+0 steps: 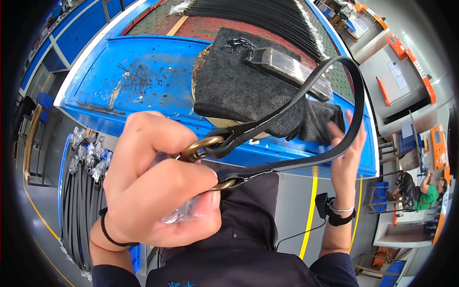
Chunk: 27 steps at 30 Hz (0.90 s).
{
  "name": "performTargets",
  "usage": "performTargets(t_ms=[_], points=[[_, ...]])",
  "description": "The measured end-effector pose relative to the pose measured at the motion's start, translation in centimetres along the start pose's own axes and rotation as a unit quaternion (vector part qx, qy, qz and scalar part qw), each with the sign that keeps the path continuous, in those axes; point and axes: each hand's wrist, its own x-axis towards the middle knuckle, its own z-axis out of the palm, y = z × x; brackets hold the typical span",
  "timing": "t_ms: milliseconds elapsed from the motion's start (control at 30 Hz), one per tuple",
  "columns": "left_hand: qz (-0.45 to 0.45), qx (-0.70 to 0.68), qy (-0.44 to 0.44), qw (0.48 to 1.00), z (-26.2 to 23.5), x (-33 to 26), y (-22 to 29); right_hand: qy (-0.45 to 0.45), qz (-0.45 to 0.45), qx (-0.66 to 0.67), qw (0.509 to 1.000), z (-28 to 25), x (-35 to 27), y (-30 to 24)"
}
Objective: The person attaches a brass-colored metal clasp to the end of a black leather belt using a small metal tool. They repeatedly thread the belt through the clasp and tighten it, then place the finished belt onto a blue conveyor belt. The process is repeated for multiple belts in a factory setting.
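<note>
A black leather strap (306,165) with brass-coloured clasps at its ends bends into a loop in front of me. My left hand (162,191) is closed around the clasp ends, with clear plastic wrap crumpled among its fingers. On the far side of the loop, my right hand (348,150) has its fingers apart, slightly blurred, beside the strap and the cloth's right end. Beyond the strap, a dark fuzzy cloth (229,81) covers a pad on the blue worktable. A clear-topped, slim container (282,64) lies on that cloth.
The blue worktable (95,98) has a raised rim and dark stains. Many black straps (258,14) lie at its far side. More straps with plastic-wrapped ends (79,205) hang at lower left. A person in green (424,197) sits far right near benches with orange equipment.
</note>
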Motion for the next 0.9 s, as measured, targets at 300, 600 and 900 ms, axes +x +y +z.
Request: performTargets(t_ms=[300,600,900], points=[[0.020,0.032,-0.033,0.999,0.5,0.1,0.1,0.162,-0.030,0.160,0.973,-3.9,-0.2,-2.6],[0.027,0.015,-0.056,0.998,1.1,0.3,1.0,-0.098,-0.191,0.166,0.962,-4.6,0.9,-8.6],[0.029,0.009,-0.058,0.998,1.0,0.3,0.8,-0.101,-0.190,0.153,0.964,-4.4,0.7,-8.8]])
